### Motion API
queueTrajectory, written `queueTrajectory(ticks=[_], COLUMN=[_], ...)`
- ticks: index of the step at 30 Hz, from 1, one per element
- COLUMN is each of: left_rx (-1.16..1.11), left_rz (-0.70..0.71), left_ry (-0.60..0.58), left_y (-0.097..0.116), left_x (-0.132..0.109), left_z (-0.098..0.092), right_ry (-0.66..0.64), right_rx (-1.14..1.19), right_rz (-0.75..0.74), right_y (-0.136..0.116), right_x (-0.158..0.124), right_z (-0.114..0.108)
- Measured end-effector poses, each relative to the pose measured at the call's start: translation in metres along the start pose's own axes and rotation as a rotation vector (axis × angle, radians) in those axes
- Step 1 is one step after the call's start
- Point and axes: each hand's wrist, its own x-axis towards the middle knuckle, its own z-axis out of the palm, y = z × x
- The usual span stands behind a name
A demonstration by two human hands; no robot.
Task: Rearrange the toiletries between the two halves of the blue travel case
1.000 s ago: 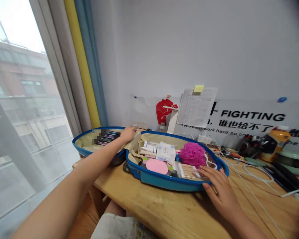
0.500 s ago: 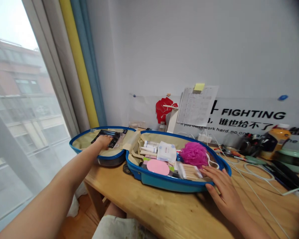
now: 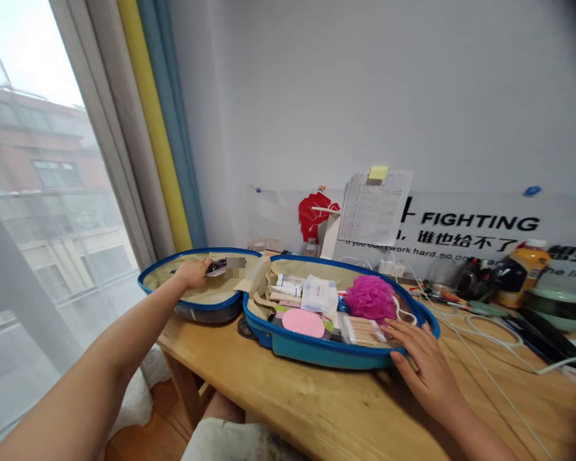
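A small blue suitcase (image 3: 336, 358) lies spread open on the wooden table, its beige-lined halves side by side. In the left half, my left hand (image 3: 194, 274) is closed on a black shiny packet (image 3: 215, 267), mostly hidden by the hand. My right hand (image 3: 425, 365) rests with fingers apart over the right half's near rim, beside a pack of cotton swabs (image 3: 365, 331). Around it lie a magenta bath puff (image 3: 370, 298), a pink oval case (image 3: 302, 323), a white soft pack (image 3: 319, 294) and white tubes (image 3: 288, 285).
Right of the suitcase are white cables (image 3: 494, 330), an orange-labelled bottle (image 3: 523, 272) and a green lidded container (image 3: 554, 307). Behind stands a white lamp-like stand (image 3: 331, 235) by the wall. Curtains (image 3: 166, 128) and a window are at left.
My left hand has drawn the black packet together, so less of it shows and more lining is bare. My right hand stays at the rim. The view has shifted slightly.
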Motion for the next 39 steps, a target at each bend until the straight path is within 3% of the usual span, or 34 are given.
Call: queueTrajectory(ticks=[7,10,14,18,22,33,39], left_rx=[-0.02,-0.05,-0.15,-0.215,-0.161,0.016,0.051], left_rz=[0.005,0.124,0.44,0.65,0.769,0.89,0.869], left_ry=[0.162,0.234,0.297,0.3,0.264,0.133,0.1], left_y=[-0.008,0.011,0.059,0.109,0.139,0.154,0.162], left_x=[-0.02,-0.026,-0.026,-0.019,-0.012,-0.004,-0.004], left_z=[-0.046,-0.068,-0.086,-0.083,-0.071,-0.071,-0.059], right_ry=[-0.022,-0.001,-0.014,-0.038,-0.033,-0.033,-0.041], right_rx=[-0.002,0.004,0.006,0.001,-0.009,-0.002,0.003], right_rz=[0.016,0.012,0.016,0.027,0.008,-0.009,0.002], right_y=[0.001,0.001,0.002,0.002,0.002,0.001,0.002], right_x=[0.0,0.0,0.0,-0.001,0.0,0.0,0.0], right_z=[0.0,0.001,0.002,0.001,0.0,-0.001,0.0])
